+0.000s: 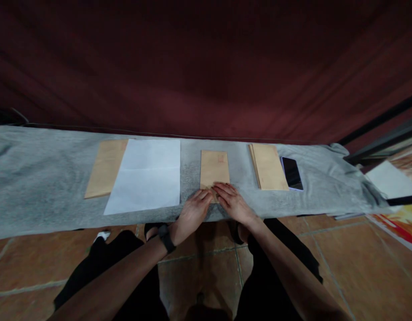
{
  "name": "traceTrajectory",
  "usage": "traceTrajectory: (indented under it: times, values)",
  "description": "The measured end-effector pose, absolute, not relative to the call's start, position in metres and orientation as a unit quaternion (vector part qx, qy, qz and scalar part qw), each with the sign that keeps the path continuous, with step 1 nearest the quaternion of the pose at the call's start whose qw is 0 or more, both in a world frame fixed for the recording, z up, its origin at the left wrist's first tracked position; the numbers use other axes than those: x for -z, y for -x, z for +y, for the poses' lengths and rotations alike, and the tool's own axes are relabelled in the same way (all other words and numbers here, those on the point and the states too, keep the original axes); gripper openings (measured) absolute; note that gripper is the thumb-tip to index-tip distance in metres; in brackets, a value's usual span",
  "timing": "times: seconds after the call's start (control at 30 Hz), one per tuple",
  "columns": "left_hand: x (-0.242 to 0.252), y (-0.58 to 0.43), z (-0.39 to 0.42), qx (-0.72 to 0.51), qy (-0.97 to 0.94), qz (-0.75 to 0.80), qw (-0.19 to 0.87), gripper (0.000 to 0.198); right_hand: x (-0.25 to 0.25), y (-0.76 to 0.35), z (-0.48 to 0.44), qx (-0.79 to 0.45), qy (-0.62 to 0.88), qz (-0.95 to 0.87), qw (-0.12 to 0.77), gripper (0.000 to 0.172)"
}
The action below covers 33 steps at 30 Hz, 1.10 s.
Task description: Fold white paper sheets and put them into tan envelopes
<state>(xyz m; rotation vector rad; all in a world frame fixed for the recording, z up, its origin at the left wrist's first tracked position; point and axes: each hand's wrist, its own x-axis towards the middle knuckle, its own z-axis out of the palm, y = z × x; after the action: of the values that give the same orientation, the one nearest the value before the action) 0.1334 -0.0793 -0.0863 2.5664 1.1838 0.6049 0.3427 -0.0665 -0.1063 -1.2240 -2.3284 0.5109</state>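
Observation:
A brown envelope [214, 167] with small reddish print near its top right lies upright in the middle of the grey cloth. Both hands rest on its lower end, nearly touching each other. My left hand [196, 207], with a dark band at the wrist, has its fingertips on the lower left part of the envelope. Across the lower right part lie the fingers of my right hand [233, 203], stretched out flat. The fingers of my left hand are extended close together. Under the fingers, the envelope's bottom edge is partly hidden.
White paper sheets [148, 174] with a crease overlap brown envelopes [104, 167] on the left. To the right, a stack of brown envelopes [268, 167] sits beside a dark phone [292, 174]. A grey cloth [326, 178] covers the narrow surface, with a dark red curtain [206, 67] behind.

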Motion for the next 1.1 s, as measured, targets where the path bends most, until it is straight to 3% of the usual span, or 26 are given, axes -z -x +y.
traceTrajectory:
  times: [0.17, 0.3, 0.5, 1.1]
  values:
    - [0.081, -0.132, -0.091, -0.127, -0.913, 0.387, 0.036, 0.040, 0.102, -0.329, -0.085, -0.149, 0.481, -0.824, 0.262, 0.043]
    - [0.089, -0.131, -0.102, -0.100, -0.921, 0.376, -0.014, 0.044, 0.103, -0.311, -0.114, -0.149, 0.489, -0.818, 0.263, 0.051]
    - [0.100, -0.127, -0.114, -0.094, -0.917, 0.386, -0.027, 0.053, 0.108, -0.302, -0.136, -0.079, 0.491, -0.844, 0.199, 0.059]
    - [0.102, -0.118, -0.112, -0.138, -0.894, 0.427, -0.007, 0.052, 0.112, -0.340, -0.137, -0.019, 0.512, -0.836, 0.195, 0.056]
